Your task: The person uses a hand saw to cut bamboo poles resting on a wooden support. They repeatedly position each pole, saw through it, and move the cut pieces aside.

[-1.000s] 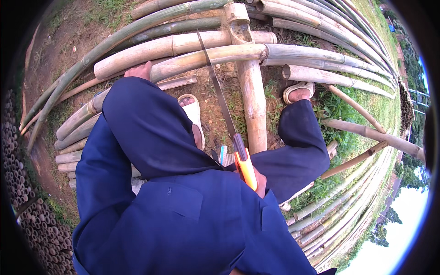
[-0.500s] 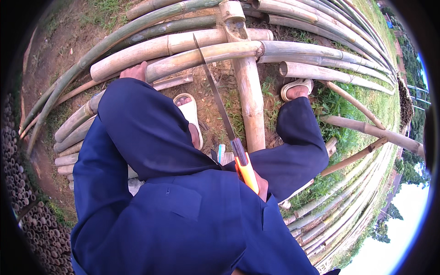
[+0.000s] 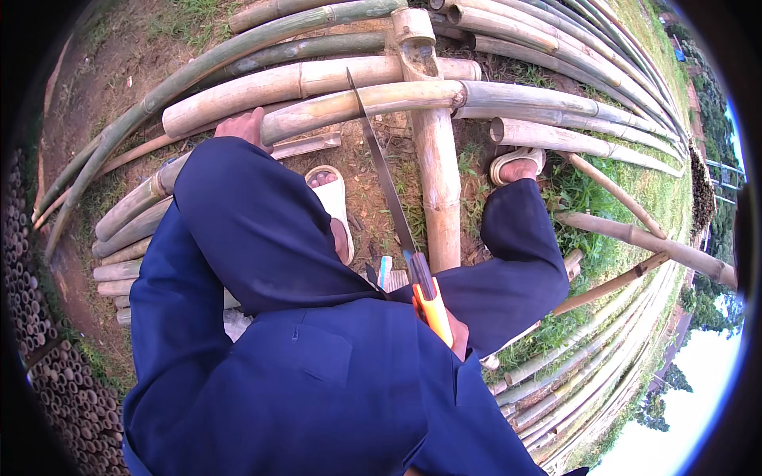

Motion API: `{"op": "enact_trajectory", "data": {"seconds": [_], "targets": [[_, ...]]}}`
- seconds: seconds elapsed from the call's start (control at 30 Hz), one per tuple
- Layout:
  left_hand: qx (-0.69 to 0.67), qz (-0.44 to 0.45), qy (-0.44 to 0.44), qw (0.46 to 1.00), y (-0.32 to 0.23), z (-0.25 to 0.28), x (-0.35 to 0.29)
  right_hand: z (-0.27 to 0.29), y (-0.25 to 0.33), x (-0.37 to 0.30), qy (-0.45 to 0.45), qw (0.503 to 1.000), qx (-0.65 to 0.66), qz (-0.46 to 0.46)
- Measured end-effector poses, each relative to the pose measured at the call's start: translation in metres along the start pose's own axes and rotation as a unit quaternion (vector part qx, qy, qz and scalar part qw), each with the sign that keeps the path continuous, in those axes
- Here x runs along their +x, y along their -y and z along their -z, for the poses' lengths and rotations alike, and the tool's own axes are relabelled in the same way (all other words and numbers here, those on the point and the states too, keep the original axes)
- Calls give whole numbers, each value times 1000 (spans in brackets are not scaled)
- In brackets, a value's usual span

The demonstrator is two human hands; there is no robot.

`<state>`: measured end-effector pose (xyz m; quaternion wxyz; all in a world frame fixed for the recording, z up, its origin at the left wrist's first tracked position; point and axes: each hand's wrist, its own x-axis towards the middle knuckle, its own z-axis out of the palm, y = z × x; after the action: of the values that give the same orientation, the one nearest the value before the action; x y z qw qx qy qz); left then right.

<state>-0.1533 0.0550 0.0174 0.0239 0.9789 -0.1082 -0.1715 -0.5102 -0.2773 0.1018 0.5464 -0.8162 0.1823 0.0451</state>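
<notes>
Bare, grass-patched ground (image 3: 119, 75) lies under the whole work area. A stack of bamboo seen end-on (image 3: 71, 397) occupies the lower left of the frame; a row of long poles (image 3: 603, 341) runs along the lower right. At upper centre, a long bamboo pole (image 3: 492, 94) crosses in front of a bamboo post (image 3: 441, 186), its near end at left of centre. A thicker pole (image 3: 317, 77) lies just behind it.

The saw (image 3: 390, 189) slants from the centre toward the top, its dark blade crossing the long pole left of the post; depth of any cut cannot be told. Pale sandals (image 3: 335, 206) are on both feet.

The right hand (image 3: 458, 329), centre of the frame, has its fingers closed around the saw's orange handle. The left hand (image 3: 242, 125), upper left, rests against the long pole's near end; its fingers are partly hidden, and how far they close cannot be told.
</notes>
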Motion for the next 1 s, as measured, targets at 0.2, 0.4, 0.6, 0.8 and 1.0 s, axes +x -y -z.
{"op": "enact_trajectory", "data": {"seconds": [0.2, 0.4, 0.6, 0.8, 1.0], "targets": [[2, -5, -6, 1000, -7, 2, 6, -60, 29, 144, 8, 996, -6, 87], [1, -4, 20, 1000, -4, -2, 6, -29, 28, 90, 20, 998, 25, 62], [7, 1, -17, 1000, -2, -3, 1, -1, 15, 19, 29, 999, -20, -8], [13, -13, -11, 1000, -3, -1, 12, -72, 35, 171, 16, 996, 29, 80], [13, 6, -4, 1000, 6, -10, 0, -5, 15, 9, 8, 999, 42, -6]]}}
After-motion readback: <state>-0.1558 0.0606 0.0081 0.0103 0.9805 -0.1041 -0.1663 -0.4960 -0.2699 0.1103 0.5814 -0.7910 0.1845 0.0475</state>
